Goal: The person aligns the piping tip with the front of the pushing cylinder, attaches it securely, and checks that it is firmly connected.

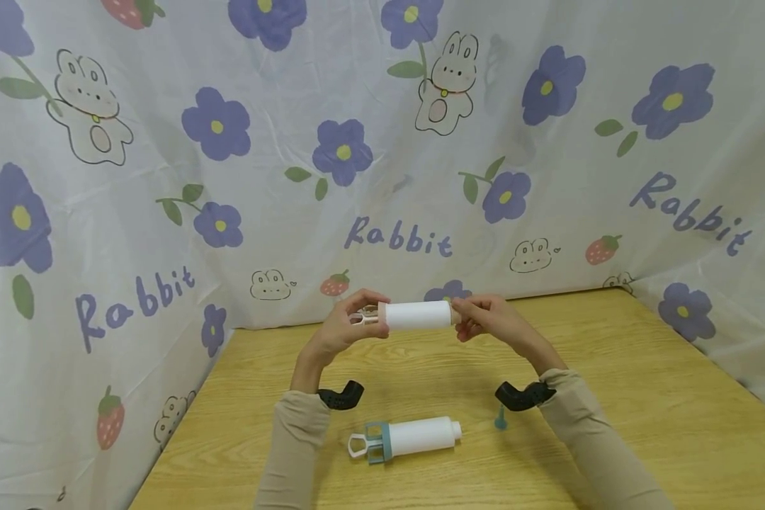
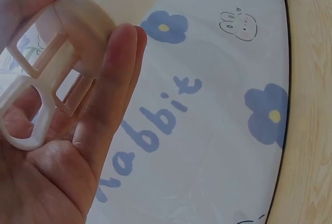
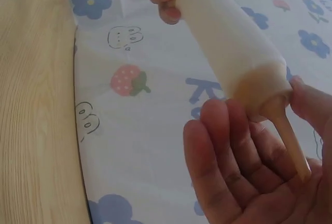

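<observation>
A large syringe with a white barrel (image 1: 418, 316) is held level above the table between both hands. My left hand (image 1: 347, 322) grips its beige collar end, thumb on one side and fingers on the other. In the left wrist view, the white ring handle (image 2: 47, 111) of the plunger lies close to that palm. At the other end, my right hand (image 1: 487, 319) pinches the beige cap at the barrel's tip between thumb and fingers. A thin beige nozzle (image 3: 290, 143) points from this cap towards the right palm.
On the wooden table (image 1: 612, 368) below the hands lies a second white syringe (image 1: 421, 435) with a teal collar. A small teal nozzle (image 1: 500, 421) stands to its right, near the right wrist's black mount (image 1: 519, 397). A printed curtain (image 1: 395, 191) hangs behind the table.
</observation>
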A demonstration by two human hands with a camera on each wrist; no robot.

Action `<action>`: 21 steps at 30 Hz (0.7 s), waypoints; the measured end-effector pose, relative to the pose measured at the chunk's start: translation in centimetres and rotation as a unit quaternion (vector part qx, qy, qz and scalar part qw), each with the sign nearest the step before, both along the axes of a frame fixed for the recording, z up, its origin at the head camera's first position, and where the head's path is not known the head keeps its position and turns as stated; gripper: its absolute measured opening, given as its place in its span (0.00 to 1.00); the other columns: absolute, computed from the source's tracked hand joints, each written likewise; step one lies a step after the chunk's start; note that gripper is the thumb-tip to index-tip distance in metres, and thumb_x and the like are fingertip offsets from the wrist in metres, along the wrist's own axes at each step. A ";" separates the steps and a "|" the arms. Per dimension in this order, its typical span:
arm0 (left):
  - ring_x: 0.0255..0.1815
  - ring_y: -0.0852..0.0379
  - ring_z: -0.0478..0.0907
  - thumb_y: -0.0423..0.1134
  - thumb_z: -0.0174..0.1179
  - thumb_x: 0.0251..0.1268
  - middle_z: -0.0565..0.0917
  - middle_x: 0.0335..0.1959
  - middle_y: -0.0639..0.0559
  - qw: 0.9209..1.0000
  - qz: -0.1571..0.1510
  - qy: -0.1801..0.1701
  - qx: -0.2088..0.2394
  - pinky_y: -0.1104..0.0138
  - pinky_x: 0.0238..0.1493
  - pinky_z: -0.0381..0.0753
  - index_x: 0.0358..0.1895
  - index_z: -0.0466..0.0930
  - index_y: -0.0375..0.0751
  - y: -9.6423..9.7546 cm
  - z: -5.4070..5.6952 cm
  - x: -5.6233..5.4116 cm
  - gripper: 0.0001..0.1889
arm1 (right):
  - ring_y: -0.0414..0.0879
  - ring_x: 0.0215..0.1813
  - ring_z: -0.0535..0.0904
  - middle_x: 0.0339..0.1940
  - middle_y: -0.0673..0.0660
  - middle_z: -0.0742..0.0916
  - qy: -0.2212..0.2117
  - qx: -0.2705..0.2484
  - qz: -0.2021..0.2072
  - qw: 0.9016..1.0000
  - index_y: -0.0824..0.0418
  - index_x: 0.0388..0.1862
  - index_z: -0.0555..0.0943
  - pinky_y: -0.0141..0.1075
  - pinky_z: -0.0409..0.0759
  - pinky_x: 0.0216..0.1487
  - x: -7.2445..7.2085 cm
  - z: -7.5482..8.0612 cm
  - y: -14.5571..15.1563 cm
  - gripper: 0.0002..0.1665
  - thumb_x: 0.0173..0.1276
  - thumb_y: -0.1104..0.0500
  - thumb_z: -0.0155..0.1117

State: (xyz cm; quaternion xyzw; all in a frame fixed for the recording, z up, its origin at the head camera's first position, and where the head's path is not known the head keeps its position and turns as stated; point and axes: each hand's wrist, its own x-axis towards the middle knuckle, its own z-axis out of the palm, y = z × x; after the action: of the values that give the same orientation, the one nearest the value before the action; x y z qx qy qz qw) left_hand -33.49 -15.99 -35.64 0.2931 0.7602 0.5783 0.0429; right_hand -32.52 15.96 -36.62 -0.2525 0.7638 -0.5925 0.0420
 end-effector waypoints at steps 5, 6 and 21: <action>0.60 0.47 0.76 0.36 0.71 0.59 0.77 0.62 0.46 1.000 -0.005 -0.012 0.009 0.54 0.56 0.81 0.64 0.74 0.40 0.0 0.0 0.0 0.29 | 0.47 0.56 0.82 0.60 0.62 0.82 0.030 -0.024 -0.010 0.999 0.63 0.63 0.76 0.48 0.80 0.61 0.2 0.0 0.1 0.24 0.75 0.51 0.60; 0.59 0.47 0.77 0.35 0.70 0.59 0.77 0.62 0.45 1.000 -0.008 -0.018 0.018 0.54 0.55 0.82 0.64 0.74 0.40 0.0 -0.1 -0.1 0.28 | 0.47 0.58 0.81 0.62 0.62 0.80 0.037 -0.031 -0.010 0.999 0.62 0.64 0.75 0.47 0.79 0.62 0.4 0.1 0.1 0.24 0.74 0.53 0.62; 0.56 0.46 0.78 0.33 0.68 0.62 0.75 0.61 0.43 0.998 -0.017 -0.034 0.042 0.52 0.53 0.84 0.64 0.72 0.36 0.1 -0.2 -0.3 0.27 | 0.51 0.52 0.86 0.60 0.69 0.82 -0.010 -0.023 -0.002 1.000 0.68 0.65 0.75 0.45 0.83 0.58 0.4 0.3 0.1 0.28 0.71 0.56 0.66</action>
State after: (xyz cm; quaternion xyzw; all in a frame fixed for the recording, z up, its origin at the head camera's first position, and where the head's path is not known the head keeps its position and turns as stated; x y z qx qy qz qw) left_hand -33.75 -15.91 -35.86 0.2880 0.7282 0.6183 0.0665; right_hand -32.14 16.08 -36.35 -0.2464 0.7500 -0.6124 0.0426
